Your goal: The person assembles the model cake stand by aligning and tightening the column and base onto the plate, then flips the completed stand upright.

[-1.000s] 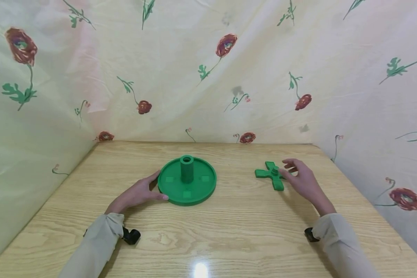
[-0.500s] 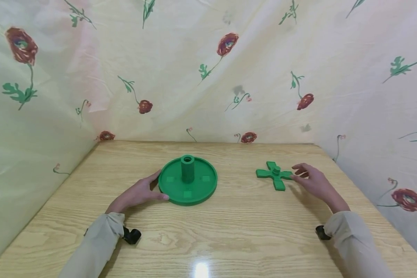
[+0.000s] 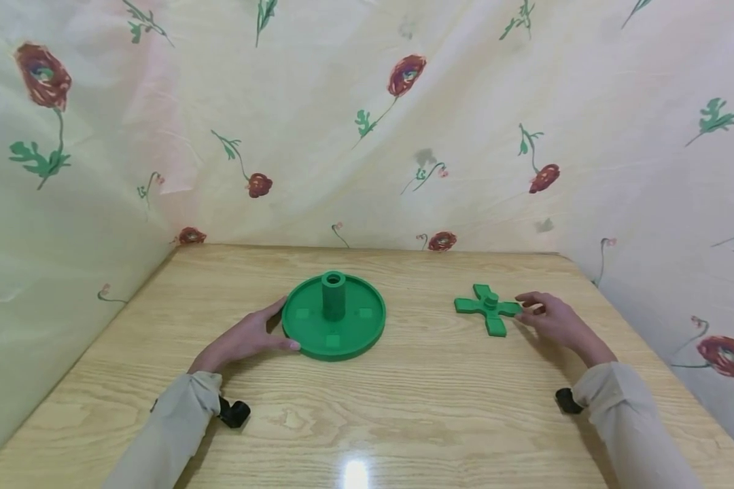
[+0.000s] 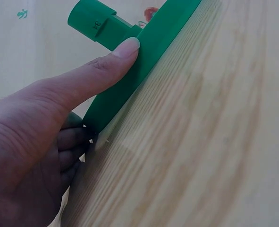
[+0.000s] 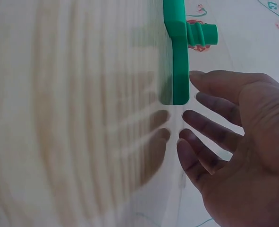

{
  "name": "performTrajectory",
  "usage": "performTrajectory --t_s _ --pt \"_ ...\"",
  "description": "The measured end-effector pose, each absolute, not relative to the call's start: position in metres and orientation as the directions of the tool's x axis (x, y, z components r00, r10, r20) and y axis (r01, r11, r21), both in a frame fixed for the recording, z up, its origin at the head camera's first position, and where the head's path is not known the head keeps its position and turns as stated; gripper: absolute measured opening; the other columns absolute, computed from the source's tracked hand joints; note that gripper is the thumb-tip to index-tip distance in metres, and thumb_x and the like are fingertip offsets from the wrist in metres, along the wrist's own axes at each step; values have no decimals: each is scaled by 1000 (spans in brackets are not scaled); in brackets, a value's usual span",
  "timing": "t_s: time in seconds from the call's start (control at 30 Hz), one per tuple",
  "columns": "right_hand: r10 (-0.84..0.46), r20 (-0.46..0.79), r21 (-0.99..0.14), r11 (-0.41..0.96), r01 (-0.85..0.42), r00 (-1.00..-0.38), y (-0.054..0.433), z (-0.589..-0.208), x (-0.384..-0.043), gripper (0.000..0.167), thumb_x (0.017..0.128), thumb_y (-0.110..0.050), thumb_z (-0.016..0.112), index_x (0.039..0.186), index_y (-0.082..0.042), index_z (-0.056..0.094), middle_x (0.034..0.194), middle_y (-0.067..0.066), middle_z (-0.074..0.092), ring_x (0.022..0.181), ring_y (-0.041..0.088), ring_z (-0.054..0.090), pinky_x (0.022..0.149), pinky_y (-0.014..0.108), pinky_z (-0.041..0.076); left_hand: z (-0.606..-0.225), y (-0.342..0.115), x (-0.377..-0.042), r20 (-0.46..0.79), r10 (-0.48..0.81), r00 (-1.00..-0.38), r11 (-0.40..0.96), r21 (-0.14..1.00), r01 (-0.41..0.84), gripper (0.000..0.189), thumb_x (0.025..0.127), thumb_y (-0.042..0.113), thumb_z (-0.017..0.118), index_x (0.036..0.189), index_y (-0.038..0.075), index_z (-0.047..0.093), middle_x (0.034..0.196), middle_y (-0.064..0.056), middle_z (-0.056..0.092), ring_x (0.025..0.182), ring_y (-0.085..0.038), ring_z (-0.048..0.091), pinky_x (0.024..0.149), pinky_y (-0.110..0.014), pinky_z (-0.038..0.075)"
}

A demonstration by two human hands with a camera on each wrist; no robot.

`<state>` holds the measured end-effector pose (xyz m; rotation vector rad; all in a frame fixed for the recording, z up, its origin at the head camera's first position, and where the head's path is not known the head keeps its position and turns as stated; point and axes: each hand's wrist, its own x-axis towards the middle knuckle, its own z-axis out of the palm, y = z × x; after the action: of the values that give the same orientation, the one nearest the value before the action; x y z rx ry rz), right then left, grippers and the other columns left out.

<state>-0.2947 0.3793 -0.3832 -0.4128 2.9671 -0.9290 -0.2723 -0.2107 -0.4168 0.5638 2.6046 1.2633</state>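
A green round tray with a raised rim and an upright hollow post sits on the table at centre-left. My left hand holds its left edge, thumb at the near rim and fingers round the far side; in the left wrist view the thumb lies along the rim. Farther right lies a green four-armed cross piece, a short threaded stud rising from its middle. At the tip of its right arm is my right hand, fingers loosely bent, thumb tip right by the arm.
Both green pieces rest on a light wood-grain table. Flower-patterned cloth hangs behind the table and along both sides. Each wrist carries a small black camera, such as the left wrist camera.
My right hand has drawn back rightward from the middle of the cross piece to the tip of its right arm. The left hand stays at the tray; the view has shifted slightly.
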Motion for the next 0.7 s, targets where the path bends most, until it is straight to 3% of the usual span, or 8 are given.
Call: performTrajectory --t_s 0.3,0.7 --pt "-265 77 -533 804 -265 -961 378 -386 -299 49 100 -10 68 138 17 52 135 40 53 113 54 57 90 61 50 -416 -211 -272 -22 401 -916 587 773 239 112 86 48 84 167 11 16 169 -19 21 154 -41 18 119 -64 21" --pt "-275 112 -516 805 -292 -955 374 -392 -304 44 96 -3 70 130 21 56 119 37 54 104 50 59 87 59 51 -417 -211 -273 -1 421 -907 562 785 261 111 87 46 84 167 11 16 169 -18 21 154 -40 18 119 -63 21"
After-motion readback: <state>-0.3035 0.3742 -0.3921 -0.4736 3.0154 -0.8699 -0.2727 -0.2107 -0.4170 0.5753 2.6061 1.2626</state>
